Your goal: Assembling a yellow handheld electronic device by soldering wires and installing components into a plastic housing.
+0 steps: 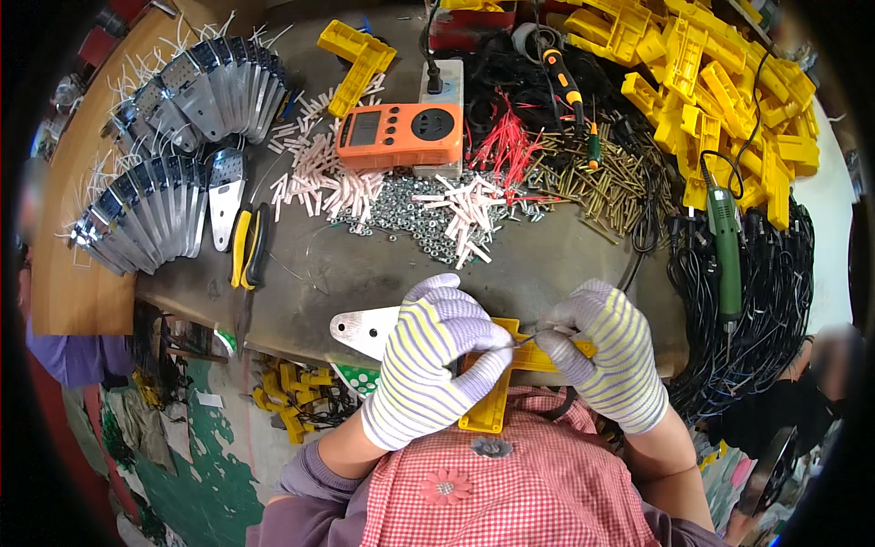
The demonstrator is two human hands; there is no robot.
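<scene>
Both my hands wear white gloves with purple and yellow stripes. My left hand is closed, thumb and finger pinched together at one end of a thin dark wire. Facing it, my right hand pinches the wire's other side. Beneath them, at the table's near edge, lies a yellow plastic housing, partly hidden by my hands. A silver metal plate with holes sticks out from behind my left hand. What the wire joins to cannot be made out.
Beyond my hands lie nuts, pale pink sleeves, brass-coloured screws and an orange meter. Yellow-handled pliers and fanned metal plates are left. A green electric screwdriver, black cables and yellow housings are right.
</scene>
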